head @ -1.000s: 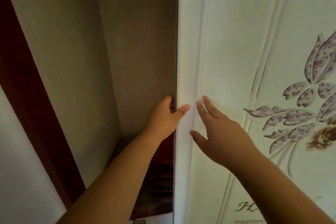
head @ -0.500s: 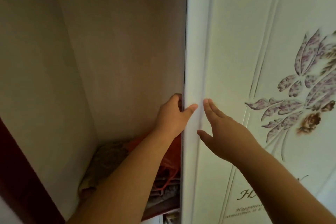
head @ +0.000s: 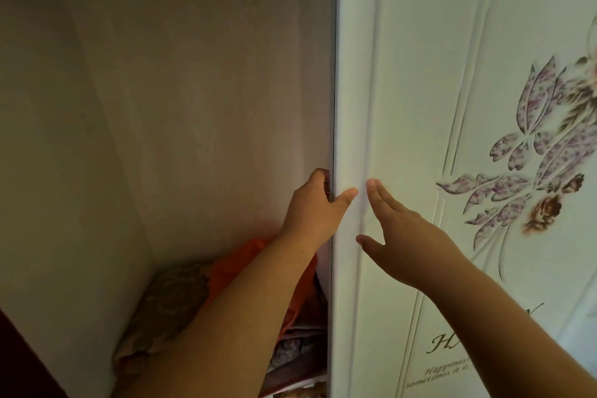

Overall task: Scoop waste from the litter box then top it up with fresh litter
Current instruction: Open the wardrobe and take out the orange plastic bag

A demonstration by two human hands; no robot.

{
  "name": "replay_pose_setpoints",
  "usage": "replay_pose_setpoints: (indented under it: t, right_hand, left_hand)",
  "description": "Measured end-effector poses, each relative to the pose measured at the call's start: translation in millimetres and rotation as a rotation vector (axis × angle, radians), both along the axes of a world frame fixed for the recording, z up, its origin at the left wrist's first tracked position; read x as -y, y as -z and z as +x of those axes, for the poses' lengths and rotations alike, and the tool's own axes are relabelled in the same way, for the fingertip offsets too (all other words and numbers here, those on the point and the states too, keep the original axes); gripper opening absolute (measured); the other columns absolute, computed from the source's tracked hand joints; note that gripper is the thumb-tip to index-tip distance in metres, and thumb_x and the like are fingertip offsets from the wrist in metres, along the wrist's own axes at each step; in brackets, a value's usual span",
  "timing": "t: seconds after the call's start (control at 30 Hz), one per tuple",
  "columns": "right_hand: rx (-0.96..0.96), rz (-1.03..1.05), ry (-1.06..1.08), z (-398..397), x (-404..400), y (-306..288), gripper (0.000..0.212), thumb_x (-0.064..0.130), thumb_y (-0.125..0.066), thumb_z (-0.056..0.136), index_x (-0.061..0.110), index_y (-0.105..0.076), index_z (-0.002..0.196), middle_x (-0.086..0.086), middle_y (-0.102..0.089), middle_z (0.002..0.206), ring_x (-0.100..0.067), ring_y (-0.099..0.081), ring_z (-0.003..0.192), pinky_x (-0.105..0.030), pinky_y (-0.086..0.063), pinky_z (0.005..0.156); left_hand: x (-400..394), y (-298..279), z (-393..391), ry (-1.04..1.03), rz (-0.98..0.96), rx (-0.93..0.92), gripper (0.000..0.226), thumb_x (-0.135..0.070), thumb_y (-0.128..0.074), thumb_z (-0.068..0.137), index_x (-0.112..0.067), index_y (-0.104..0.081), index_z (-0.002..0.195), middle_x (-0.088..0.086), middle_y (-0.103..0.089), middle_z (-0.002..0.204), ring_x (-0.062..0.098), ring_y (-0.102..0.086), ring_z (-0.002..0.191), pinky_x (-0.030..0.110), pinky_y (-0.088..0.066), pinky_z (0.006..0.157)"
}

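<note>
Our left hand (head: 315,207) grips the edge of the white sliding door (head: 420,107), fingers curled behind it, thumb on its face. Our right hand (head: 410,236) lies flat on the panel, fingers straight. The door looks stiff, smooth and probably slippery, so the edge seems the surest hold. Inside the wardrobe lie folded clothes (head: 181,297). We see no litter box, scoop or litter here.
</note>
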State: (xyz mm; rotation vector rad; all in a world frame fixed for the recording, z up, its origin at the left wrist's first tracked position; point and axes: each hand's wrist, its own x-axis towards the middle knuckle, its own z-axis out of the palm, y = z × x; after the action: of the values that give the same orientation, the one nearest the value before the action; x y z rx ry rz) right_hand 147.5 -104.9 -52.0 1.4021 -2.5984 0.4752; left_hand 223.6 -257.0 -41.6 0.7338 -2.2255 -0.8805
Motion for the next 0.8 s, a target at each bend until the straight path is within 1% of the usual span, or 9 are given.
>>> replay_pose_setpoints:
  t: [0.17,0.4,0.6,0.73,0.8]
  right_hand:
    - [0.032,0.0,-0.007,-2,-1,-2,0.096,0.055,-0.05,0.099,0.033,0.023,0.157,0.02,0.019,0.165,-0.017,-0.051,0.137,-0.037,-0.051,0.104]
    - [0.036,-0.005,0.001,-6,1,0,0.095,0.055,-0.049,0.099,0.032,0.022,0.157,0.017,0.018,0.165,-0.016,-0.052,0.136,-0.036,-0.05,0.105]
    - [0.055,-0.018,0.009,-3,3,-4,0.096,0.054,-0.051,0.099,0.026,0.018,0.159,0.012,0.014,0.167,-0.012,-0.045,0.142,-0.031,-0.04,0.112]
    - [0.08,-0.036,0.012,-5,4,-2,0.096,0.055,-0.052,0.098,0.029,0.018,0.159,0.014,0.014,0.167,-0.01,-0.056,0.132,-0.031,-0.046,0.107]
    - [0.091,-0.04,0.005,-5,4,-1,0.096,0.055,-0.052,0.098,0.03,0.018,0.159,0.016,0.015,0.166,-0.009,-0.058,0.128,-0.03,-0.049,0.103]
  left_hand:
    - [-1,-1,-4,-0.003,-0.004,0.001,0.06,-0.058,-0.063,0.092,-0.024,-0.047,0.139,-0.002,-0.062,0.134,0.022,-0.063,0.119,0.038,-0.056,0.1]
    - [-1,0,-11,-0.003,0.005,-0.007,0.064,-0.058,-0.065,0.091,-0.022,-0.046,0.14,-0.001,-0.062,0.135,0.023,-0.063,0.119,0.042,-0.057,0.1]
    - [-1,0,-13,0.005,0.012,-0.016,0.064,-0.059,-0.065,0.091,-0.023,-0.046,0.141,-0.001,-0.062,0.137,0.024,-0.063,0.121,0.042,-0.056,0.101]
    - [-1,1,-14,0.013,0.023,-0.029,0.066,-0.058,-0.065,0.091,-0.022,-0.045,0.144,-0.002,-0.061,0.139,0.024,-0.063,0.123,0.04,-0.056,0.102]
    - [0,2,-14,0.011,0.034,-0.032,0.068,-0.058,-0.066,0.091,-0.023,-0.044,0.145,-0.002,-0.06,0.141,0.024,-0.062,0.124,0.041,-0.056,0.102]
